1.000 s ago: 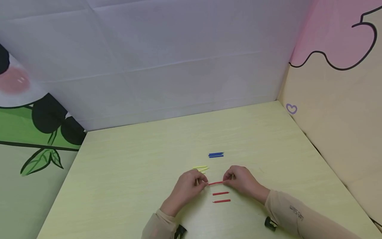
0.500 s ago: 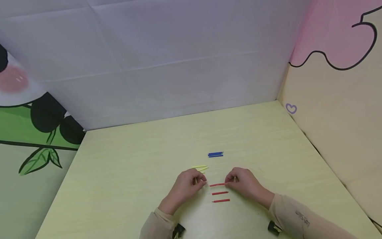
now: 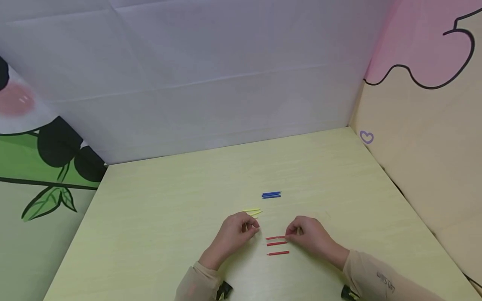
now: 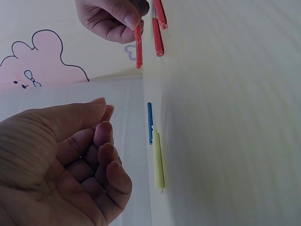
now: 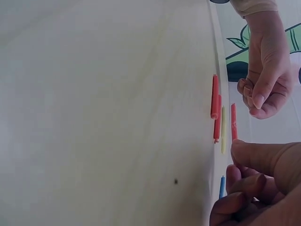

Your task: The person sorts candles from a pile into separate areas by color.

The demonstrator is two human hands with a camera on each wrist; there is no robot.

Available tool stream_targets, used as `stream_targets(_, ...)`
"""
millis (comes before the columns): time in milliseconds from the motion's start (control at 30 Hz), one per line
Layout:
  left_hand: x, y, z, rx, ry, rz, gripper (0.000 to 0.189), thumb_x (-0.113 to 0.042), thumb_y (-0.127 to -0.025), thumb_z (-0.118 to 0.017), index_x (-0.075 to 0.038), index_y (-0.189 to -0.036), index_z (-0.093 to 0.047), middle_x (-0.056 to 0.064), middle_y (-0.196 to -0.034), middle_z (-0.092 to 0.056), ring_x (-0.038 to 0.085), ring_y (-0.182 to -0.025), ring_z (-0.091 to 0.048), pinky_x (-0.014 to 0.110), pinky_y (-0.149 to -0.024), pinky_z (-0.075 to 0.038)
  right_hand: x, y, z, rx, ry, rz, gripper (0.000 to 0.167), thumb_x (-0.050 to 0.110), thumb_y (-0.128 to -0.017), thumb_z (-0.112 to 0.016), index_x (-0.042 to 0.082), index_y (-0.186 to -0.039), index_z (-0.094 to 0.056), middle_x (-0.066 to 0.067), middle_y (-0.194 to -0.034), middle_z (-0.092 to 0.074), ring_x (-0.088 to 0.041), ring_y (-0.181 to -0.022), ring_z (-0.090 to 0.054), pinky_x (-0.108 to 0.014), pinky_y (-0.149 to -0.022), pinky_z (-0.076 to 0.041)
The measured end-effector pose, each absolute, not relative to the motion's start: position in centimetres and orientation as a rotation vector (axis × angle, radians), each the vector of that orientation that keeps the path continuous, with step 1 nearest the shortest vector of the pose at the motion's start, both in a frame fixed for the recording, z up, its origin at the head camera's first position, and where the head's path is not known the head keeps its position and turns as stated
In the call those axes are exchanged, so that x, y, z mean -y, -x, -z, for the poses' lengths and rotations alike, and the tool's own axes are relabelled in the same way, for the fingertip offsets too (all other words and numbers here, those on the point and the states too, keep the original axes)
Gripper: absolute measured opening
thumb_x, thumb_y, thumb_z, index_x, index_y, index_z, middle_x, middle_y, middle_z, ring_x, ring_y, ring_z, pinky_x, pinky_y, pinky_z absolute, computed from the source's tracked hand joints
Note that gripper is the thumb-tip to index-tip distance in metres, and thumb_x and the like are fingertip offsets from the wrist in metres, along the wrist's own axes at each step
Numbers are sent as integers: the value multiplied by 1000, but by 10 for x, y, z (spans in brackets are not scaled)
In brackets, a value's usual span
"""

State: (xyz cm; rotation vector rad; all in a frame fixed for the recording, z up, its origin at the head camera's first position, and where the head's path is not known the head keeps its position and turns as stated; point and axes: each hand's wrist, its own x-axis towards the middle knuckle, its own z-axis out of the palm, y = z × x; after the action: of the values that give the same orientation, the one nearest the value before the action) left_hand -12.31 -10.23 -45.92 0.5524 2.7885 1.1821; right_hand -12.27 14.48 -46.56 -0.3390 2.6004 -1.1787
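Note:
My right hand (image 3: 311, 235) pinches one end of a thin red candle (image 3: 276, 238) between thumb and fingertips. In the right wrist view this candle (image 5: 234, 120) points away from the thumb, toward the other hand, and appears raised off the tabletop. Two more red candles lie on the table, the middle one (image 3: 276, 243) just below the held one and another (image 3: 278, 253) nearer the person. My left hand (image 3: 234, 235) hovers left of them, its fingers loosely curled with nothing between them. Beyond its fingertips lie several yellow candles (image 3: 251, 210), partly covered by that hand.
Several blue candles (image 3: 271, 195) lie side by side farther back on the pale wooden table (image 3: 180, 188). A white cloth wall (image 3: 226, 83) rises at the table's back edge. Printed panels stand on the left and right sides.
The left hand has let go of the red candle's left end and drawn slightly left. The right hand has carried the candle toward the person, close to the middle red candle.

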Motion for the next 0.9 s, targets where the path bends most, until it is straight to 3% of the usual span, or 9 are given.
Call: stream_targets(900,102,123,460,-2807,-583,-1172,5,-11,-84,-75,-13,-83,-71,-12,-71,-51,4,-63,-45,22,-58,-41,-149,109,467,-2581,448,1196,11,10,-80,-80,17,-78,-72,10,-73,-56,-8,-65,-46,-24,-59,-40)
